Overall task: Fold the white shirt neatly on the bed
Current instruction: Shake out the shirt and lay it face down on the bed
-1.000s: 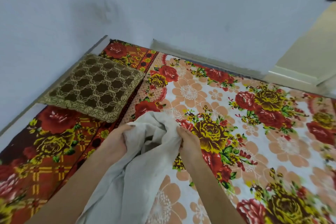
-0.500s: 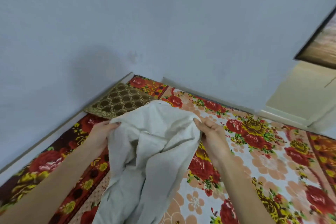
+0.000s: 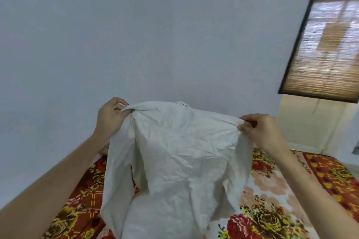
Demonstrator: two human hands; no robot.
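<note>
- One white shirt (image 3: 180,161) is hanging spread out in the air above the bed (image 3: 330,170), held up by its two shoulders; its fabric is showing many creases.
- Its collar edge (image 3: 180,104) is sitting at the top, between the two hands, and the lower part is running down out of the bottom of the view.
- One sleeve (image 3: 116,180) is drooping along the shirt's left side, in front of the bed.
- The left hand (image 3: 110,116) is gripping the shirt's upper left shoulder, fingers curled round a bunch of cloth.
- The right hand (image 3: 262,132) is pinching the upper right shoulder between thumb and curled fingers; the cloth is stretching across between both hands.
- The bed is carrying a floral sheet (image 3: 272,209) in red, yellow and peach, with a darker red checked strip (image 3: 91,196) along its left side.
- A plain pale wall (image 3: 136,35) is rising behind the bed, and a dark-framed window (image 3: 326,44) is showing at upper right.
</note>
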